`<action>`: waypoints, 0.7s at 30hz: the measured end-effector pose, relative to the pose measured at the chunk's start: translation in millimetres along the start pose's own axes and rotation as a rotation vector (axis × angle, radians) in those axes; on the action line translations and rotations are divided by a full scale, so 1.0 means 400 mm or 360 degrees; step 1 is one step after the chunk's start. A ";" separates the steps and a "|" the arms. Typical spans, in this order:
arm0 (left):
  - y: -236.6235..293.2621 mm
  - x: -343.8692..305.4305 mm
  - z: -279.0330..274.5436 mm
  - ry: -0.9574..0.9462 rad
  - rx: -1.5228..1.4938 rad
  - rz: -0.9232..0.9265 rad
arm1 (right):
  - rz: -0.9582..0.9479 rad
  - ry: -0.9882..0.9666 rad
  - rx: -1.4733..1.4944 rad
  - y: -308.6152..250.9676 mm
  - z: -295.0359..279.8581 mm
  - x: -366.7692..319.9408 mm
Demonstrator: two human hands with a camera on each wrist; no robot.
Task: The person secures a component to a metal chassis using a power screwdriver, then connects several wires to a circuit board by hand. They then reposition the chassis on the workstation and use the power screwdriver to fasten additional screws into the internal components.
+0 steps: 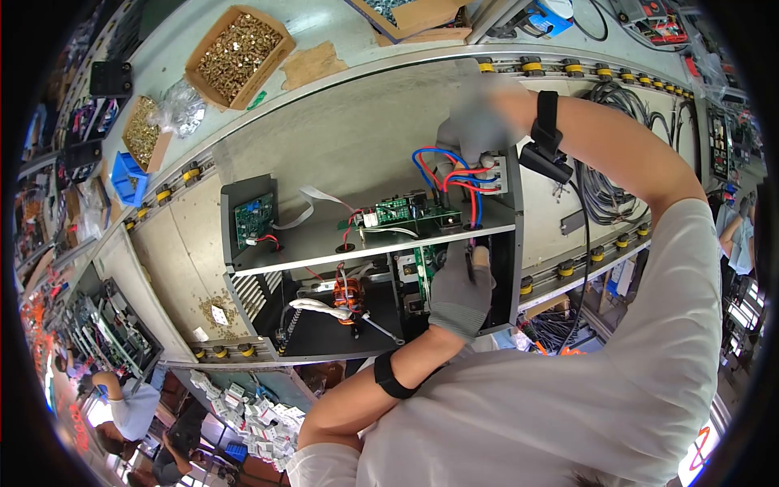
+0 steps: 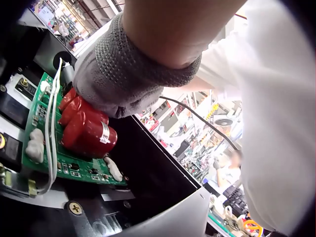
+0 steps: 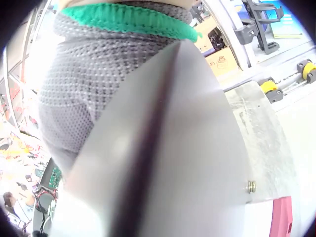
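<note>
A dark metal chassis (image 1: 324, 243) with a shelf lies open on the bench. My gloved right hand (image 1: 479, 134) is above the shelf, fingers bent down and gripping red and blue wires (image 1: 442, 152) beside a pale block (image 1: 501, 174). The wires run down through the shelf. Below it, my gloved left hand (image 1: 462, 288) reaches into the lower compartment, close to the lower end of the wires; its fingertips are hidden. In the left wrist view, the left hand (image 2: 116, 81) overlaps red capacitors (image 2: 89, 133) on a green board (image 2: 71, 170). A blurred grey surface (image 3: 197, 148) covers much of the right wrist view.
A circuit board (image 1: 393, 211) stands on the shelf, another (image 1: 254, 217) at its left end. An orange-wound coil (image 1: 347, 296) sits below. Roller tracks (image 1: 580, 69) border the bench. Behind are a box of brass fittings (image 1: 239, 57) and a blue bin (image 1: 128, 178); black cables (image 1: 617, 191) lie right.
</note>
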State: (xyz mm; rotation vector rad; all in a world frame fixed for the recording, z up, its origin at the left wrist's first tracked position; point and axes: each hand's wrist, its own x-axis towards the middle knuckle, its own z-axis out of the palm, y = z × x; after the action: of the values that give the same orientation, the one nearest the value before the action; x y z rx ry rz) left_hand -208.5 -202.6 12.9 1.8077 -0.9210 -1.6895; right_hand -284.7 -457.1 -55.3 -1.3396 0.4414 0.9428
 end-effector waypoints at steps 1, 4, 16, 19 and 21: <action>0.009 0.000 0.000 0.0069 -0.0006 0.0037 | -0.0010 -0.0045 0.0014 -0.003 -0.001 -0.001; 0.029 0.011 -0.004 0.0159 0.0076 0.0020 | -0.0056 -0.0119 0.0052 0.001 -0.010 -0.003; 0.065 -0.055 -0.051 0.0029 0.1226 0.0055 | 0.0304 0.0510 -0.0581 -0.036 0.026 -0.057; 0.026 -0.084 -0.056 0.0113 0.1170 0.0321 | 0.0019 0.1096 -0.0559 -0.001 0.038 -0.048; -0.048 -0.067 -0.067 0.0019 0.0731 0.0210 | 0.0021 0.1237 -0.0483 -0.058 0.081 -0.106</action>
State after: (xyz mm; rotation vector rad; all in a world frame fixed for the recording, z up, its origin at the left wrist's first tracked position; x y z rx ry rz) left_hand -179.4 -172.3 18.7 1.9800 -1.4829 -1.4662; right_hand -298.6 -439.0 -1.8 -1.9741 0.9192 0.4729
